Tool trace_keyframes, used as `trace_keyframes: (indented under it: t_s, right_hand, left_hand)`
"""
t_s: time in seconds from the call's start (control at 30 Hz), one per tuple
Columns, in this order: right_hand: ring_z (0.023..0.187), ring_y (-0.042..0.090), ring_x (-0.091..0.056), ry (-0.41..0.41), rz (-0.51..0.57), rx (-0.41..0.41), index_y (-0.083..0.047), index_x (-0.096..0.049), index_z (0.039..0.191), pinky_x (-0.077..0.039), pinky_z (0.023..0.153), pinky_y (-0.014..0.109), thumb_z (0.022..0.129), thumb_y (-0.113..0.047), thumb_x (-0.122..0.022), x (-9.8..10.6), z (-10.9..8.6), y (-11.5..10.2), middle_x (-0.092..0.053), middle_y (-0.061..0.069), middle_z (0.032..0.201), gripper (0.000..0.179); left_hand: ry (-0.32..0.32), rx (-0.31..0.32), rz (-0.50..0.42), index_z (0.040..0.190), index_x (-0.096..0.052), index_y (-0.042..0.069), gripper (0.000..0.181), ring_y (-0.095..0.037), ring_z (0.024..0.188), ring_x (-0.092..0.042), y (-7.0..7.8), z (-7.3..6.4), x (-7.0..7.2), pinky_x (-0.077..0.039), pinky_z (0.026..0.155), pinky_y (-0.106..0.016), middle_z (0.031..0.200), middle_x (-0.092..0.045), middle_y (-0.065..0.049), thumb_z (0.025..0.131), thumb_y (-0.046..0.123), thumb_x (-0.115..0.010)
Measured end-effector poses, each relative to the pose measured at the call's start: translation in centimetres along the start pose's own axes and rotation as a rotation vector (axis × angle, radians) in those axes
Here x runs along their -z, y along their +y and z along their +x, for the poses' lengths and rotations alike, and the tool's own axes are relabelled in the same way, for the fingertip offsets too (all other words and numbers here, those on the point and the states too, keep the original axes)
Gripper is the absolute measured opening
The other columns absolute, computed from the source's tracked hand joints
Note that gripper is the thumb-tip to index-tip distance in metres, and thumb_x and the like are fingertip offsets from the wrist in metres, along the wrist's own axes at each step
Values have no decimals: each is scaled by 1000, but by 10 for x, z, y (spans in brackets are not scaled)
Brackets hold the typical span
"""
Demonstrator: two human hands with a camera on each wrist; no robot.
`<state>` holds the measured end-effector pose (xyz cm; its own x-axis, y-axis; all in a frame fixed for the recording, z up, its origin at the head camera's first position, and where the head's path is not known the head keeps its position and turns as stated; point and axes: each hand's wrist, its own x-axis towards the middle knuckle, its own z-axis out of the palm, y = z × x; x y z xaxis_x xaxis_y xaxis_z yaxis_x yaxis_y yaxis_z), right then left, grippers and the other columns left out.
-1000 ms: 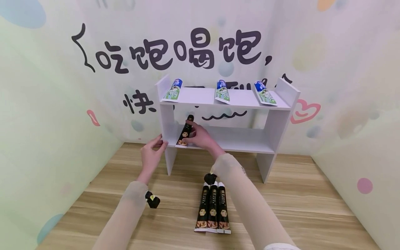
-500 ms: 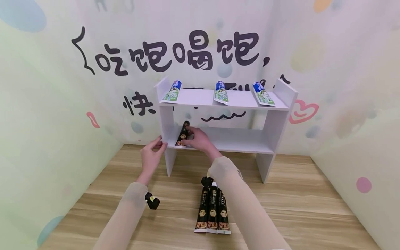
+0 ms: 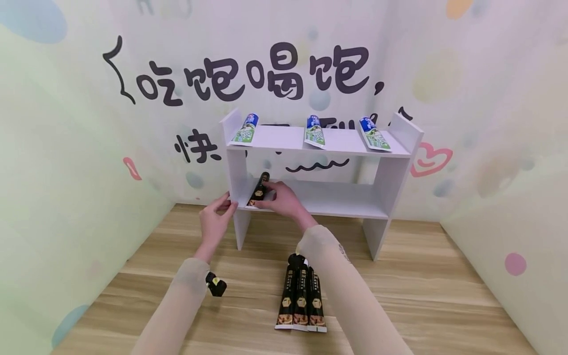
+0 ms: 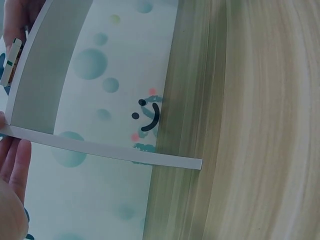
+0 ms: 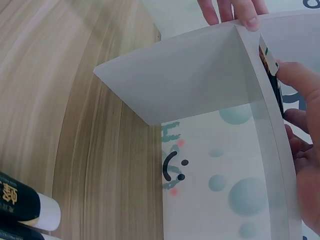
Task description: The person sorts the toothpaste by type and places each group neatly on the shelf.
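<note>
Sliding leftward since the earlier frame, and guiding along a slim black plastic tube with gold print [image 3: 259, 191], bringing its pale crimped end closer to the left side panel [image 3: 238, 182] of a white two-tier board shelf unit [image 3: 337, 154]. Grasping that tube with the right hand [image 3: 281, 197], curling thumb and fingers against its right side. Resting the tube's crimped end at the front edge of the lower board [image 3: 341, 198], near the board's front left corner, and pointing its far end back and slightly right. Pinching the front edge of the left side panel with the left hand [image 3: 215, 219], just beside the lower board's front left corner, and not shifting that grip from a second ago.

Seeing three more black tubes with white crimped ends [image 3: 301, 301] side by side on the wood-grain bench [image 3: 443, 286], well forward of its back edge and in front of the shelf unit. Covering part of the rightmost one in the head view with the cream right sleeve [image 3: 346, 281].

Seeing three blue-and-green printed tubes up on the top board [image 3: 284, 137], turning their flat ends to its front edge: one near the front left corner [image 3: 245, 130], one around the middle [image 3: 314, 132], one near the right side panel [image 3: 374, 134]. Wearing a small black device [image 3: 216, 284] at the left cuff. Facing a pale wall with black lettering and pastel spots [image 3: 466, 123], and catching a drawn smiling face [image 4: 157, 117] below the lower board in both wrist views.
</note>
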<state>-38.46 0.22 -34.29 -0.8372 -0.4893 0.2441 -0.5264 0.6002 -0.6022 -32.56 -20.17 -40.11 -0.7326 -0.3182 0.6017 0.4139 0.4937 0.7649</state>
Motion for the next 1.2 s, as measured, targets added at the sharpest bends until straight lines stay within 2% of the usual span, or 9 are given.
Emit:
trace_keyframes:
  t_s: [0.2, 0.4, 0.43, 0.47, 0.63, 0.67, 0.7, 1.0, 1.2]
  right_hand:
    - [97, 22, -56, 27, 10, 3, -11, -52, 143, -50, 82, 33, 84, -39, -77, -2, -3, 0, -59, 12, 129, 70]
    - [100, 22, -55, 12, 36, -11, -11, -52, 143, -50, 84, 33, 85, -37, -77, -1, -6, -4, -56, 12, 136, 68]
    - [100, 22, -55, 11, 36, -11, -11, -52, 143, -50, 84, 33, 85, -37, -77, -1, -6, -4, -56, 12, 136, 68]
    - [99, 22, -55, 12, 36, -12, -11, -52, 143, -49, 83, 33, 85, -37, -77, -1, -6, -4, -56, 12, 136, 68]
    - [95, 21, -55, 23, 27, -8, -11, -54, 142, -48, 78, 30, 85, -38, -77, 0, -7, -4, -57, 12, 133, 67]
    - [94, 21, -55, 25, 26, -7, -12, -54, 142, -48, 78, 30, 85, -39, -76, -1, -6, -4, -57, 12, 133, 67]
    - [94, 21, -55, 27, 26, -6, -12, -54, 142, -48, 78, 30, 85, -39, -76, 0, -6, -3, -57, 12, 133, 66]
    - [95, 21, -57, 30, 27, -7, -13, -55, 141, -49, 79, 31, 86, -38, -75, 0, -5, -3, -58, 11, 133, 64]
    - [98, 21, -61, 60, 84, 8, -12, -53, 142, -52, 80, 31, 89, -33, -73, 6, -8, -1, -63, 9, 130, 60]
  left_hand:
    - [-8, 3, -1, 122, -67, 1, 37, -35, 87, -72, 0, 0, 0, -46, 65, -1, 103, -75, -22, 87, 12, -75]
    - [-11, 11, -9, 122, -67, 1, 37, -34, 88, -71, -2, -1, 0, -47, 66, -1, 104, -75, -22, 87, 12, -75]
    - [-11, 11, -13, 122, -67, 1, 38, -28, 85, -72, -3, -1, 0, -47, 65, -1, 104, -75, -22, 87, 12, -75]
    - [-11, 10, -15, 122, -67, 1, 38, -27, 85, -72, -3, -1, 1, -47, 65, -1, 104, -75, -22, 87, 13, -75]
    - [-1, 0, -10, 121, -67, 1, 37, -29, 85, -73, -2, -1, 0, -46, 66, -1, 103, -75, -22, 87, 13, -75]
    - [1, 0, -8, 121, -67, 1, 37, -36, 87, -72, -2, 0, 0, -46, 66, 0, 103, -75, -22, 87, 12, -75]
    - [3, -2, -7, 121, -67, 1, 37, -37, 87, -72, -2, 0, -1, -46, 66, 0, 103, -75, -22, 87, 11, -75]
    - [0, 19, -9, 122, -67, 1, 38, -36, 88, -72, -2, 1, -1, -48, 68, -2, 104, -75, -22, 86, 12, -76]
    - [-10, 31, -8, 122, -66, 1, 38, -33, 87, -71, -1, 1, 0, -49, 67, -3, 104, -75, -21, 86, 11, -76]
